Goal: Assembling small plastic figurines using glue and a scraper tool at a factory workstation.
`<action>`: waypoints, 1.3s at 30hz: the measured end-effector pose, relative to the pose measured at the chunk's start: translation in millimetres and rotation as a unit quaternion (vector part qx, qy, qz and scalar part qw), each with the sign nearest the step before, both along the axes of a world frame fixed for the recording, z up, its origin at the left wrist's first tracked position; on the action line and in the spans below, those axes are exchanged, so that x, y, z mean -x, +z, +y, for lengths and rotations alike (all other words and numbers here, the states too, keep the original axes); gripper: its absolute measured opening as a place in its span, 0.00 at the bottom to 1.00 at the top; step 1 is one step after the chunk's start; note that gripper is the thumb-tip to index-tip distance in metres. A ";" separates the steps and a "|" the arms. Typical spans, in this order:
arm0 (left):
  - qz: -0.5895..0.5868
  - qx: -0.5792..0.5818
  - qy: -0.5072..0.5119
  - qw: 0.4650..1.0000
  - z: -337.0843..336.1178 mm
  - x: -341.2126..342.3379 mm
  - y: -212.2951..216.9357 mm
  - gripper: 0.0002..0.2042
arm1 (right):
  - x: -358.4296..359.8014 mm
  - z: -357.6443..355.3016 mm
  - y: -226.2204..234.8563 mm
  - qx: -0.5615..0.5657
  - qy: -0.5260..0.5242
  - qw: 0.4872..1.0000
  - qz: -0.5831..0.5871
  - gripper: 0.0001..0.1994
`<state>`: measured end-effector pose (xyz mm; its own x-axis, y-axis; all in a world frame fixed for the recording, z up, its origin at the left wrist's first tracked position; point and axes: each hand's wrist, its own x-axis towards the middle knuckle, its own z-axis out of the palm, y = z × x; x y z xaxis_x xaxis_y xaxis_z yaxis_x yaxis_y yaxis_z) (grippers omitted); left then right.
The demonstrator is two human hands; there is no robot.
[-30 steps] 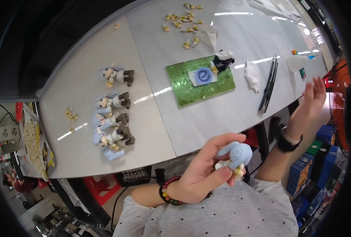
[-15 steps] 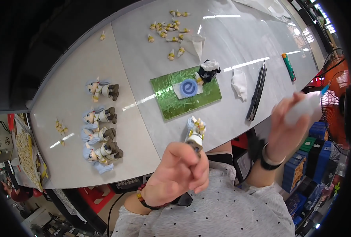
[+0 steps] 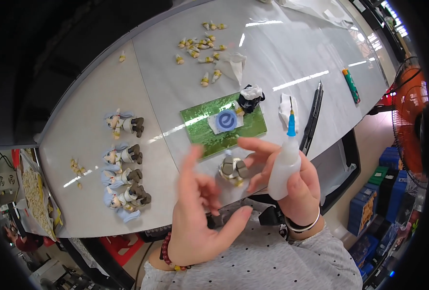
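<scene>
My left hand [image 3: 202, 212] is open, its fingers spread and partly blurred. A small doll figure [image 3: 232, 169] with brown boots and white-and-gold clothes is at the table's near edge between my hands, soles toward me. I cannot tell whether the fingertips of my right hand [image 3: 299, 186] touch it. That hand is closed around a translucent white squeeze bottle [image 3: 284, 169], its blue needle tip [image 3: 291, 126] pointing up. Just beyond lies a green mat [image 3: 204, 116] bearing a round blue piece [image 3: 226, 120] on a white pad and a black container stuffed with white tissue [image 3: 251, 98].
Several similar figures [image 3: 122, 153] with pale blue hair lie in a column at left, near tiny yellowish parts [image 3: 77, 166]. Several small arm-like parts [image 3: 200, 43] are scattered at the back. A black craft knife [image 3: 313, 116], crumpled tissue [image 3: 287, 104] and green tube [image 3: 351, 87] lie right; an orange fan [image 3: 410, 96] stands beyond.
My left hand has let go of the figure and opened. The right hand has brought the squeeze bottle leftward from the far right, now upright beside the figure.
</scene>
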<state>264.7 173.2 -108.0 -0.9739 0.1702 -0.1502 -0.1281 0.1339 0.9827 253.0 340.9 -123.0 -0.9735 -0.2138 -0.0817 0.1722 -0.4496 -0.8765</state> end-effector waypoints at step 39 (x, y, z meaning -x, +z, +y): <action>-0.169 -0.627 -0.129 0.749 9.5 -10.4 -23.0 0.25 | -6.3 14.8 -0.1 0.104 -0.103 0.976 0.160 0.27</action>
